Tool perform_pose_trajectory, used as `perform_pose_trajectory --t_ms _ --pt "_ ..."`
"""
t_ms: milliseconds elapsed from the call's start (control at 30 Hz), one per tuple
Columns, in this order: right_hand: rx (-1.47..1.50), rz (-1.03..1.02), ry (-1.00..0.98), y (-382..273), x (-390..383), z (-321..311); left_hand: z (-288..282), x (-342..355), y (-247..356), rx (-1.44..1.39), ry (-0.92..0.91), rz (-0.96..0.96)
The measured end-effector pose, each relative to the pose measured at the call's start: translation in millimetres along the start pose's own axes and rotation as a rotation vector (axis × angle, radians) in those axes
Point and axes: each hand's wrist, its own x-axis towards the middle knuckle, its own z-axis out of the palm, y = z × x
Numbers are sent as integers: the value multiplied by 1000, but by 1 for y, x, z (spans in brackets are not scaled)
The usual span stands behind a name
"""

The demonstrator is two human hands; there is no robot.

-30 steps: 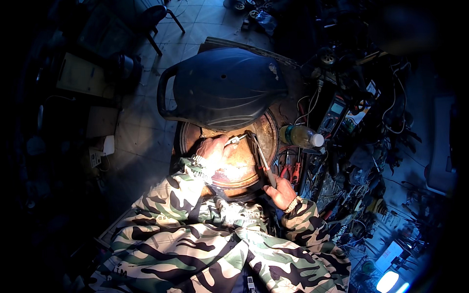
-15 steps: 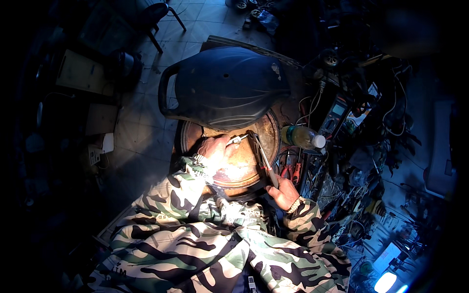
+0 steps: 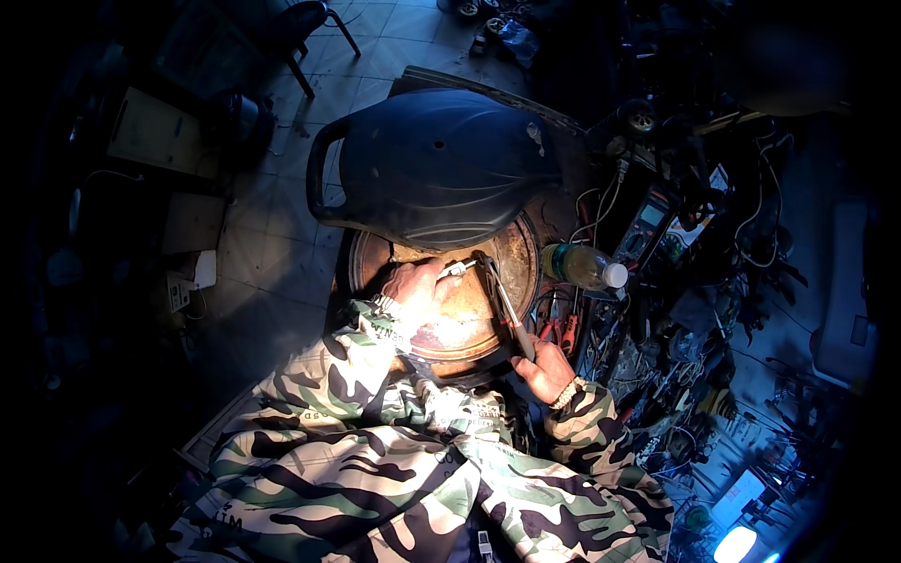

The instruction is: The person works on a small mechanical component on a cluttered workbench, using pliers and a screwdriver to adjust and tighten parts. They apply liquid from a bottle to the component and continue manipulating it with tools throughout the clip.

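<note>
My left hand (image 3: 413,286) is closed on a small silver metal piece (image 3: 457,269) that points right, above a round, rusty-rimmed metal top (image 3: 450,336). The kind of this piece cannot be made out. Glare washes out part of that hand. In my right hand (image 3: 547,372) is the grip of a hammer (image 3: 508,310), which has a pale shaft and a reddish band. Its dark head lies at the tip of the silver piece, and whether the two touch is hard to tell.
A large dark plastic shell (image 3: 441,169) with a side handle overhangs the far side of the round top. To the right are a bottle (image 3: 584,266), red-handled pliers (image 3: 563,330), a multimeter (image 3: 648,221) and heaped cables and tools. A chair (image 3: 298,28) stands at the far left.
Both hands, the silver piece and the hammer keep practically the same places. The whole view has shifted very slightly.
</note>
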Motion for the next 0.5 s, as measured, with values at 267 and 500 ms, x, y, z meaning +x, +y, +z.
perform_pose_trajectory --t_ms 267,500 --pt "-20 -24 33 9 6 4 2 1 -1 22 7 -2" --pt "-47 76 35 -9 2 1 0 -2 0 -59 25 13"
